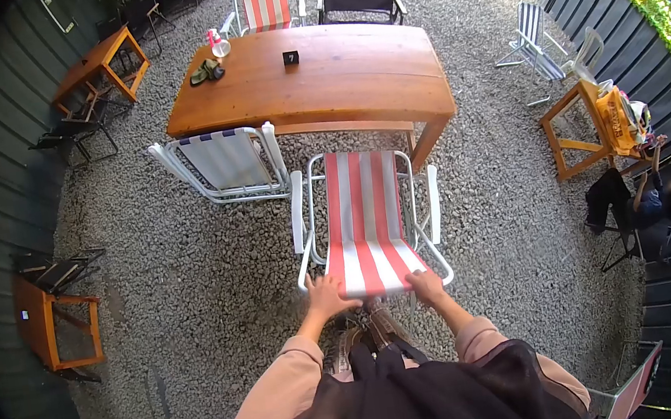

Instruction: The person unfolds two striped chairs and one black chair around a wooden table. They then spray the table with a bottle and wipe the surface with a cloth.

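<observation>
In front of me is a folding chair [365, 214] with red, white and grey stripes and a white tube frame, its backrest toward the table. My left hand [329, 296] grips the left front corner of its seat, fingers over the white tube and thumb along the front edge. At the right front corner, my right hand [429, 286] holds the seat edge, with some fingers hidden under it. Beyond the chair stands a wooden table [312, 87]. A folded blue-and-white chair [227, 162] leans at the table's near left side.
On the table are a small black number block [291, 58], a dark green item [207, 71] and a red-and-white bottle [216, 43]. Two chairs stand behind it. A seated person [660, 203] is at a side table [573, 130] on the right. Gravel covers the ground.
</observation>
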Demonstrator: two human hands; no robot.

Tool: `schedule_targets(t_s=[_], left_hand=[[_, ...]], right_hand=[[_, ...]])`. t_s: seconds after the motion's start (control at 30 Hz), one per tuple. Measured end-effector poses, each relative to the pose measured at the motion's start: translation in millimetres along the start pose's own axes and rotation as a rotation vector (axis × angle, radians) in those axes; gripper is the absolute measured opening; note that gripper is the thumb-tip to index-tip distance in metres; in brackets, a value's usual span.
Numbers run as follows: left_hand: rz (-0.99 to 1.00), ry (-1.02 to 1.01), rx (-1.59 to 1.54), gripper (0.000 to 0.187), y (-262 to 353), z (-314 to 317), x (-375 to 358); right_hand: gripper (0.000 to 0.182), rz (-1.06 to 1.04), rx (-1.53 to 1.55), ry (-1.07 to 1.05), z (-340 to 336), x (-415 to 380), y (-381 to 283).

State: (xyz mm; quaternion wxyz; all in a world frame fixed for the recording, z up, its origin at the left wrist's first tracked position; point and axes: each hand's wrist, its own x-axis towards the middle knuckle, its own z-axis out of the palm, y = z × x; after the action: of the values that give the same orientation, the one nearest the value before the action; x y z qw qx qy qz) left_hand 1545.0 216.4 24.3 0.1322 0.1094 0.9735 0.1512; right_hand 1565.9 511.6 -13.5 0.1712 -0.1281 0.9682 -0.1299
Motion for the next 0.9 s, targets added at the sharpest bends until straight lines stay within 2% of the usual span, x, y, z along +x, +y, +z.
schedule_targets(t_s=[0.03,0.1,0.13,0.23,0.27,0.37,0.47,0.7,0.77,0.8,0.9], left_hand=[[0.035,-0.150,-0.024,0.052,0.8,4.1,-5.7],[0.041,-0.003,-0.007,0.025,-26.1,50.9,8.5],[0.073,0.011,-0.024,0.019,-29.6,49.1,9.0],[0.086,0.022,-0.085,0.020,-31.5,40.4,5.0],[0.052,-0.023,-0.079,0.021,-29.5,37.0,2.9],[0.052,-0.033,-0.063,0.021,-30.1,38.7,-11.7],[0.042,-0.090,-0.113,0.022,-25.3,23.8,-25.0],[0.055,-0.039,-0.131,0.027,-32.6,38.3,-40.5],[0.091,-0.027,-0.161,0.032,-28.3,41.9,-38.5],[0.057,-0.085,-0.130,0.038,-22.0,40.4,-38.9],[-0.011,-0.125,0.004,0.034,-5.7,40.2,-38.0]], right_hand=[[0.020,0.017,-0.008,-0.030,-5.8,-1.9,-3.9],[0.022,0.049,-0.030,-0.086,-18.1,-4.9,-11.5],[0.021,0.052,-0.017,-0.063,-19.4,-4.5,-14.5],[0.020,0.077,-0.041,-0.083,-24.0,-7.6,-19.1],[0.014,0.015,-0.078,0.033,-23.4,-11.4,-23.1],[0.014,0.026,-0.125,-0.028,-23.5,-18.9,-30.4],[0.014,-0.015,-0.118,0.021,-9.4,-25.0,-28.3],[0.013,-0.013,-0.109,-0.055,1.3,-47.6,-40.2],[0.016,0.009,-0.072,-0.134,-2.3,-50.0,-35.4],[0.017,0.019,-0.055,-0.133,0.6,-50.5,-31.3],[0.018,0.029,-0.057,-0.136,4.9,-57.6,-21.4]])
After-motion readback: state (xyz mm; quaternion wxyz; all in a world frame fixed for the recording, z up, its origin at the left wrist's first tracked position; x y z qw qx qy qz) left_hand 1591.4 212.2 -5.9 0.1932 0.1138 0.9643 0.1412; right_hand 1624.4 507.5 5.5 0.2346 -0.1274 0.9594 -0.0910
